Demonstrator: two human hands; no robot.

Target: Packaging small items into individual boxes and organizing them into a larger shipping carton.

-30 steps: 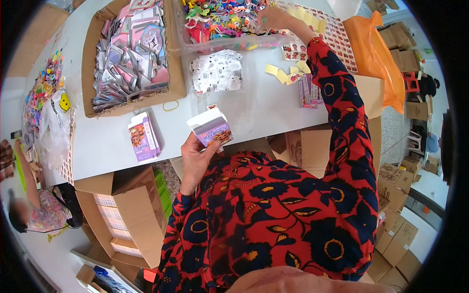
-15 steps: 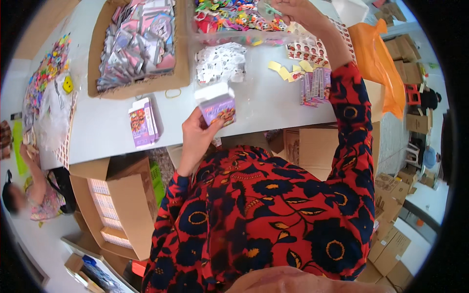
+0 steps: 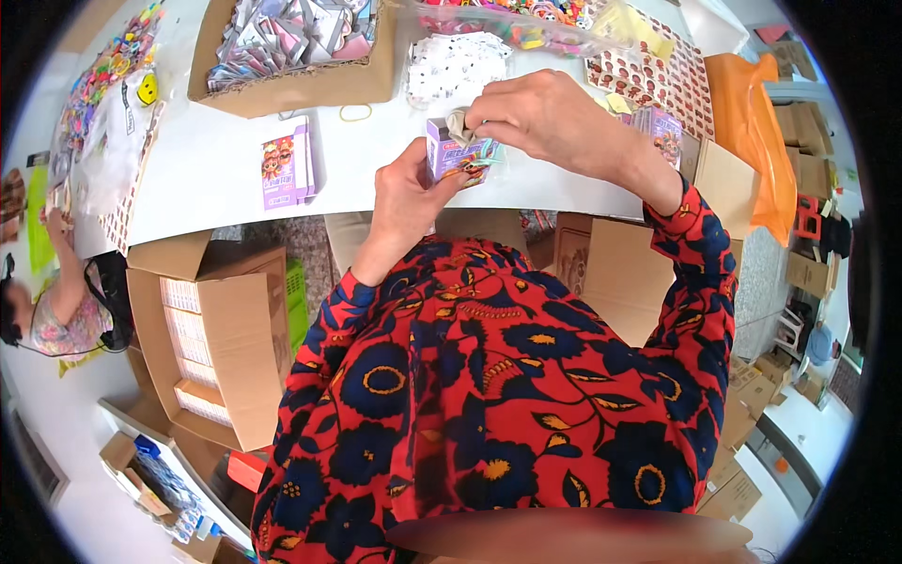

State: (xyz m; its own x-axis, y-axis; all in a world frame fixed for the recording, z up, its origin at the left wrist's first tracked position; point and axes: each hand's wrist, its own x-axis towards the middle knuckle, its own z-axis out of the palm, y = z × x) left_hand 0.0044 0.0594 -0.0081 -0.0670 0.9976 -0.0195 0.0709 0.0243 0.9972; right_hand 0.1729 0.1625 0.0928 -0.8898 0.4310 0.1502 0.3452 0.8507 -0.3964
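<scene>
My left hand [image 3: 402, 202] grips a small purple printed carton [image 3: 443, 162] by its lower part, held upright over the table's near edge. At the carton's top, my right hand [image 3: 554, 122] has its thumb and fingers pinched together on a small clear packet [image 3: 489, 150] with something turquoise in it. The packet hangs against the carton's upper right side. My right fingers partly cover the carton's opening. To the left, a second purple carton [image 3: 287, 169] lies on the white table [image 3: 366, 179].
Behind the hands are a cardboard box [image 3: 291, 94] of flat packets, a pile of white printed slips [image 3: 458, 68] and a clear tray [image 3: 526, 33] of colourful trinkets. Sticker sheets [image 3: 648, 70] and an orange bag [image 3: 747, 141] lie right. Another person [image 3: 66, 301] sits at far left.
My right hand has come from the trinket tray down to the carton with the packet. The view has shifted, and the carton's white top flaps are now mostly behind my fingers.
</scene>
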